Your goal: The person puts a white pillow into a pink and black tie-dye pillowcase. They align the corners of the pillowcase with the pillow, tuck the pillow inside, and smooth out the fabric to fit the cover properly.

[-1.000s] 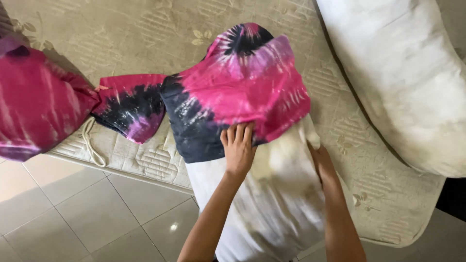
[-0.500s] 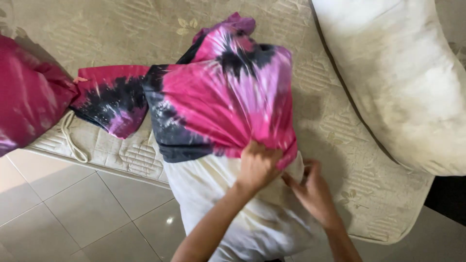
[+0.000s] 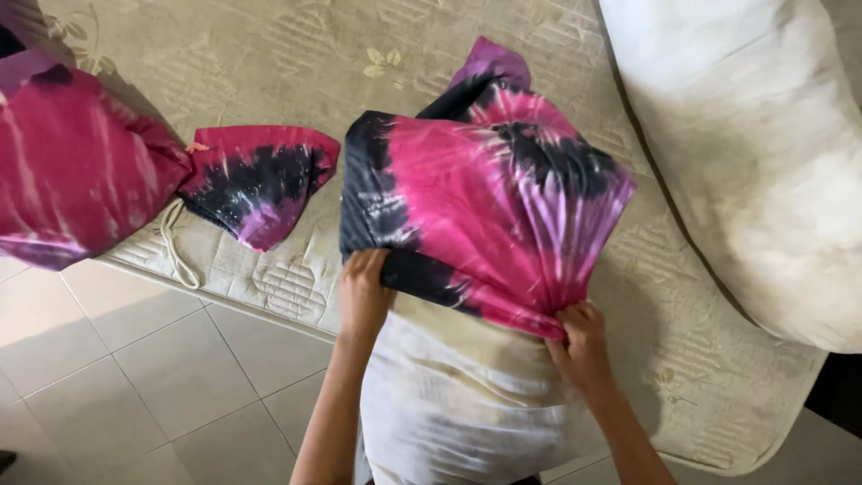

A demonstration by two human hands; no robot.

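Tie-dye pillowcase [image 3: 503,207], pink, black and purple, covers the top half of the white pillow [image 3: 458,404], which leans on the mattress [image 3: 269,54] edge. My left hand [image 3: 362,296] is clenched on the case's hem at one side; my right hand [image 3: 582,339] pinches the gathered hem at the other. A folded tie-dye cloth [image 3: 260,180] lies nearby, and a bare white pillow [image 3: 754,162] lies off to the other side.

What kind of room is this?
Probably a bedroom. A bare quilted mattress lies on a tiled floor, with a big white pillow on it, and both hands pull a pink tie-dye pillowcase over another pillow.
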